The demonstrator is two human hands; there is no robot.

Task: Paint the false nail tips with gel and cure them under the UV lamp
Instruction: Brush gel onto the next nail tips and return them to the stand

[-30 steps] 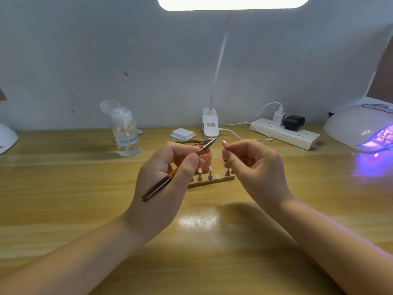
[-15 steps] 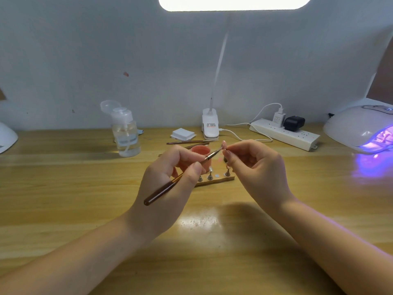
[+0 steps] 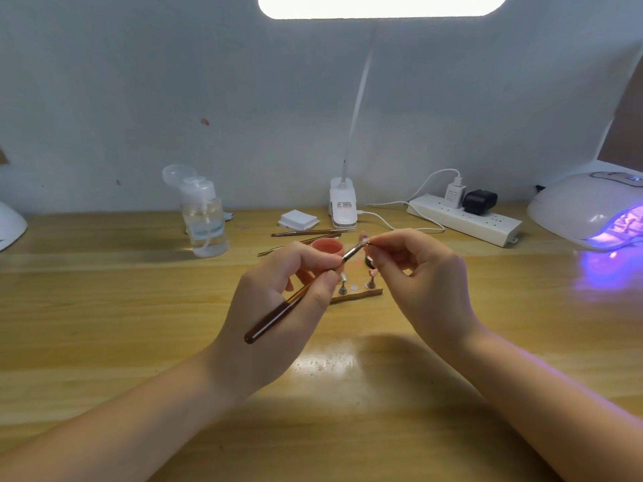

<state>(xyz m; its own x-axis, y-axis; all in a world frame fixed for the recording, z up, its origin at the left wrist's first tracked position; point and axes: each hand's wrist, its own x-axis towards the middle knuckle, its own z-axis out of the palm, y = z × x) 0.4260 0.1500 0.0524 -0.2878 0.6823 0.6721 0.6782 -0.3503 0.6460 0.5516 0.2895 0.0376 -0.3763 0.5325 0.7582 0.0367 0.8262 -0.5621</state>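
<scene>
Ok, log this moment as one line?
step: painting tip | left hand: holds brush | right hand: pinches nail tip | brush at tip | UV lamp: lit

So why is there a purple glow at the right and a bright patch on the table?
In the head view, the purple spills from the lit UV lamp onto the table; the patch is glare from the desk lamp, whose panel is blown out white.

A pump bottle point(image 3: 205, 217), pads point(image 3: 298, 219), desk lamp point(image 3: 342, 207) and power strip point(image 3: 464, 220) stood along the worktop point(image 3: 104, 307) back.
</scene>
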